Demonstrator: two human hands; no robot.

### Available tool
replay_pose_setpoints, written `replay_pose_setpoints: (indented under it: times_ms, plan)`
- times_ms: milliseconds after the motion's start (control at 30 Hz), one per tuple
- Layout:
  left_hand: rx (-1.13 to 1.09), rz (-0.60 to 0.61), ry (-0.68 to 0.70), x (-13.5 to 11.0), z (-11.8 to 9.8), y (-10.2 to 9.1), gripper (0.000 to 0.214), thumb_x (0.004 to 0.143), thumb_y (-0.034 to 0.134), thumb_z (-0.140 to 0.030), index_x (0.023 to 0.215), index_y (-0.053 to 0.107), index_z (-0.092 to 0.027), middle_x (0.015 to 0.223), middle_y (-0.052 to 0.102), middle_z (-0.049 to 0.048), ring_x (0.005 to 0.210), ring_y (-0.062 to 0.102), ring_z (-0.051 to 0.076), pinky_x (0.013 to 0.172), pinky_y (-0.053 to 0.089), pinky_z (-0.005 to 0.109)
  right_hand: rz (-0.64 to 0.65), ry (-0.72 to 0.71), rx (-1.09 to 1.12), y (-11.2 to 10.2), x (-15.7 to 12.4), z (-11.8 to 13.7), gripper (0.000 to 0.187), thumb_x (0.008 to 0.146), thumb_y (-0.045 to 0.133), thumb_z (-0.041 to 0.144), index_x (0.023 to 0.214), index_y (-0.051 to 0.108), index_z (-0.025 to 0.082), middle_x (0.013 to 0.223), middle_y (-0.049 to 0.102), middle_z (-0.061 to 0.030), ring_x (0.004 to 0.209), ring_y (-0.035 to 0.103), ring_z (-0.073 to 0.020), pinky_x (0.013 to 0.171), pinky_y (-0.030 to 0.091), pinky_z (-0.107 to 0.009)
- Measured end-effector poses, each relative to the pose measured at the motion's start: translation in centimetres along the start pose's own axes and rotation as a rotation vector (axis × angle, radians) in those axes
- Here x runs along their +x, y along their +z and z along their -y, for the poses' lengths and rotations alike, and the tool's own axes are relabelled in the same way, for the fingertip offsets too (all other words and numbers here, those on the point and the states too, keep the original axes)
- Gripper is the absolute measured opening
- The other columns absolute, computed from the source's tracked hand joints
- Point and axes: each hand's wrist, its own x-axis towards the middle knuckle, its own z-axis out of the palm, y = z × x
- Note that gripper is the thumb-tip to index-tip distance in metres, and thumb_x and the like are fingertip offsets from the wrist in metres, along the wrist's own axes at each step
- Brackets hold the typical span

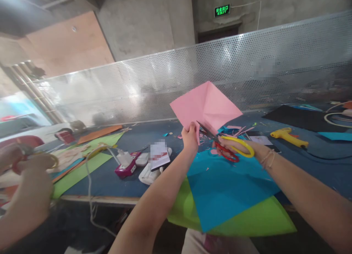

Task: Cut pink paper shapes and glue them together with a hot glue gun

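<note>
My left hand (190, 138) pinches the near edge of a creased pink sheet of paper (189, 103), which is held up above the table. My right hand (233, 145) is wrapped round a pair of scissors (242, 144) with one yellow and one red handle loop. The dark blades point left and meet the pink paper's lower edge, close to my left fingers. Below both hands lies a blue sheet (225, 188) on top of a green sheet (187, 206), both overhanging the table's front edge. Pink and blue paper scraps (239, 131) are scattered behind the scissors.
A yellow glue gun (290, 137) with a black cord and a black sheet (291, 118) lie to the right. A purple power strip (126, 169), white chargers and a phone (159, 156) stand left. Another person's hands (30, 162) hold scissors at far left. A perforated metal screen (123, 89) borders the back.
</note>
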Motion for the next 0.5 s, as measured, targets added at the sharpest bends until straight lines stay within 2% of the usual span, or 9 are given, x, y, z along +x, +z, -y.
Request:
replay_pose_setpoints:
  times_ms: [67,133,167,233,300,333,400,467,500]
  plan:
    - [0.036,-0.024,0.024,0.5,0.2,-0.3,0.02,0.069,0.057,-0.029,0.059,0.043,-0.017,0.041,0.038,-0.0077,0.034,0.034,0.004,0.037,0.029,0.017,0.137,0.089,-0.019,-1.6,-1.9,0.6,0.04,0.08,0.046,0.055,0.085,0.053,0.016,0.064,0.058,-0.0019,0.043,0.043,-0.0069,0.039,0.034,-0.019]
    - [0.07,-0.028,0.039,0.7,0.5,-0.5,0.023,0.07,0.053,-0.028,0.056,0.038,-0.018,0.039,0.034,-0.0085,0.032,0.031,0.004,0.036,0.027,0.017,0.215,0.125,-0.01,-3.0,-3.8,1.2,0.034,0.081,0.048,0.047,0.089,0.054,0.015,0.069,0.057,-0.0029,0.048,0.042,-0.0068,0.042,0.032,-0.019]
    - [0.104,-0.027,0.042,0.8,0.7,-0.5,0.023,0.07,0.051,-0.028,0.054,0.037,-0.019,0.038,0.033,-0.0085,0.032,0.031,0.004,0.036,0.027,0.017,0.247,0.081,-0.009,-3.5,-4.6,1.6,0.034,0.078,0.051,0.048,0.089,0.054,0.015,0.066,0.055,-0.0016,0.047,0.039,-0.0063,0.041,0.029,-0.019]
    - [0.234,-0.002,0.042,1.0,1.0,-0.6,0.023,0.07,0.049,-0.026,0.052,0.038,-0.018,0.037,0.032,-0.0076,0.034,0.033,0.005,0.038,0.028,0.018,0.265,-0.037,-0.019,-3.9,-5.7,2.3,0.052,0.066,0.053,0.065,0.085,0.053,0.016,0.063,0.052,-0.0006,0.044,0.034,-0.0061,0.04,0.028,-0.021]
    - [0.472,0.078,0.042,1.1,1.2,-0.8,0.02,0.068,0.05,-0.023,0.051,0.042,-0.017,0.038,0.036,-0.0056,0.039,0.04,0.008,0.042,0.032,0.019,0.176,-0.16,-0.01,-3.6,-5.9,3.0,0.067,0.054,0.047,0.079,0.082,0.05,0.019,0.058,0.049,0.001,0.041,0.031,-0.0061,0.039,0.028,-0.022]
    - [0.628,0.128,0.053,1.2,1.3,-0.9,0.02,0.067,0.052,-0.023,0.05,0.044,-0.017,0.04,0.039,-0.0043,0.042,0.044,0.009,0.044,0.033,0.02,0.095,-0.213,0.009,-3.4,-5.7,3.3,0.069,0.053,0.042,0.082,0.082,0.048,0.02,0.057,0.048,0.0015,0.04,0.03,-0.0063,0.039,0.028,-0.023]
    - [0.955,0.331,0.087,1.2,1.4,-1.3,0.015,0.063,0.057,-0.022,0.052,0.05,-0.016,0.045,0.047,-0.0009,0.054,0.053,0.014,0.05,0.037,0.022,-0.075,-0.299,0.047,-2.7,-4.8,3.5,0.062,0.062,0.037,0.078,0.084,0.047,0.021,0.061,0.051,-0.0001,0.042,0.032,-0.0073,0.043,0.032,-0.024]
    - [1.185,0.532,0.082,1.0,1.5,-1.6,0.01,0.059,0.062,-0.022,0.065,0.058,-0.015,0.06,0.059,0.0037,0.067,0.06,0.019,0.056,0.041,0.024,-0.178,-0.339,0.097,-2.4,-3.5,3.4,0.051,0.072,0.037,0.068,0.086,0.048,0.02,0.066,0.054,-0.0017,0.046,0.035,-0.0085,0.048,0.035,-0.025]
    - [1.283,0.559,0.07,0.9,1.6,-1.8,0.019,0.058,0.064,-0.022,0.075,0.059,-0.015,0.069,0.063,0.0065,0.073,0.061,0.021,0.059,0.042,0.025,-0.237,-0.348,0.121,-2.4,-2.7,3.1,0.044,0.076,0.039,0.062,0.086,0.048,0.021,0.067,0.055,-0.0021,0.047,0.037,-0.0089,0.047,0.034,-0.025]
